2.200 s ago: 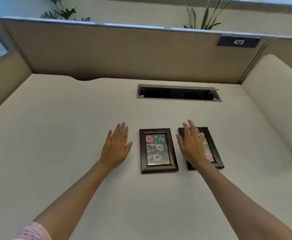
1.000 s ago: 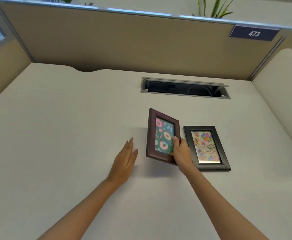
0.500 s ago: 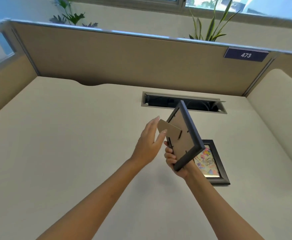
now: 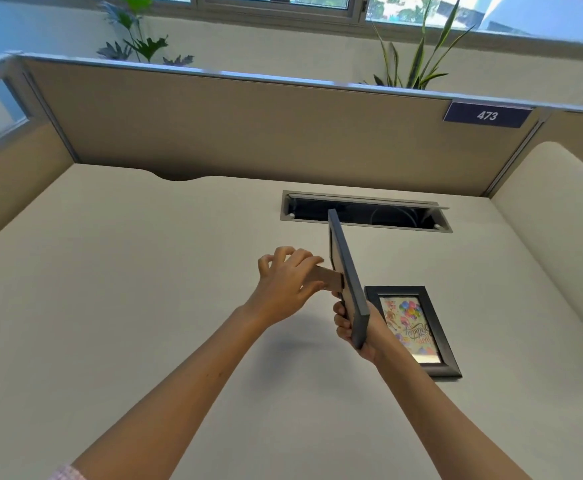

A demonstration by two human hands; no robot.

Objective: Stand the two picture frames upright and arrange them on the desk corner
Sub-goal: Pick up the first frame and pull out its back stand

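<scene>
A dark picture frame (image 4: 347,278) is held in the air above the desk, seen almost edge-on with its back facing left. My right hand (image 4: 361,332) grips its lower end. My left hand (image 4: 285,284) pinches the cardboard stand flap (image 4: 328,278) that sticks out from the frame's back. The picture side is hidden from me. A second black frame (image 4: 416,329) with a colourful balloon card lies flat on the desk, just right of my right hand and partly covered by it.
A rectangular cable slot (image 4: 366,213) is cut into the white desk (image 4: 144,289) behind the frames. Beige partition walls (image 4: 248,129) enclose the desk at the back, left and right, with a "473" plate (image 4: 487,115) top right. Plants stand behind the partition.
The held frame has turned further, from showing its back to nearly edge-on. My left hand has closed on the stand flap and pulled it outward from the frame's back.
</scene>
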